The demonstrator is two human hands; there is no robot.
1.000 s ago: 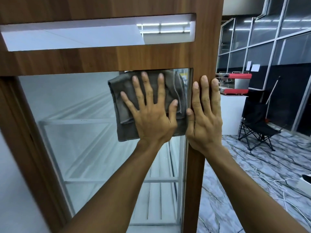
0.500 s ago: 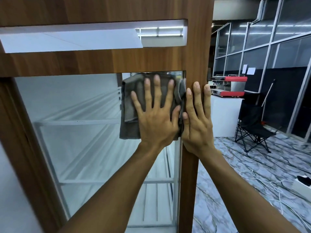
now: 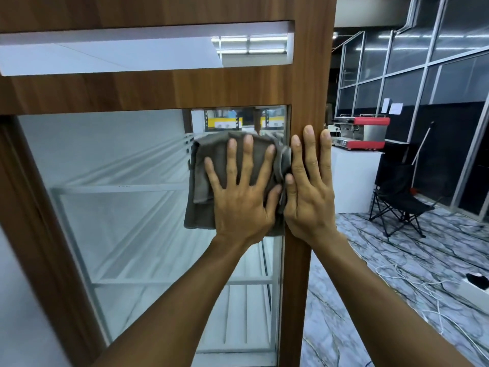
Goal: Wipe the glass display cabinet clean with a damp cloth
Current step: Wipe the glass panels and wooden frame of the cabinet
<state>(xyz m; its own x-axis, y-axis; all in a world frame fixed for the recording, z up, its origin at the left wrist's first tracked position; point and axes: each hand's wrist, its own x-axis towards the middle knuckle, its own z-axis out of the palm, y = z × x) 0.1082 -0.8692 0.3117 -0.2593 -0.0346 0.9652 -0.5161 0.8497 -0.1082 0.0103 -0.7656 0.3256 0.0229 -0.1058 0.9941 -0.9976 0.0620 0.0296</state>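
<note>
Left hand (image 3: pixel 242 205): it lies flat on the grey cloth (image 3: pixel 203 181), palm down, with the fingers straight and spread apart.
Grip of the left hand: fully opened; it does not close around anything and only presses the cloth against the glass.
Right hand (image 3: pixel 309 197): it lies flat on the wooden post (image 3: pixel 296 287) at the right side of the cabinet, with the fingers straight, close together and pointing up.
Grip of the right hand: opened as well, holding nothing; the thumb lies near the right edge of the cloth.
Cloth: folded in several layers, it is on the glass pane (image 3: pixel 119 207) near the upper right corner. Its right edge reaches the post, and a strip of bare glass shows above it.
Cabinet: a brown wooden top rail (image 3: pixel 158 88) runs above the pane, and white shelves (image 3: pixel 119 188) are seen through the glass.
Room on the right: a red coffee machine (image 3: pixel 365 133) stands on a white table (image 3: pixel 354 181), and a black folding chair (image 3: pixel 397 205) is just beside it.
Floor (image 3: pixel 370 260): marble pattern, with white cables (image 3: pixel 423 287) lying across it.
</note>
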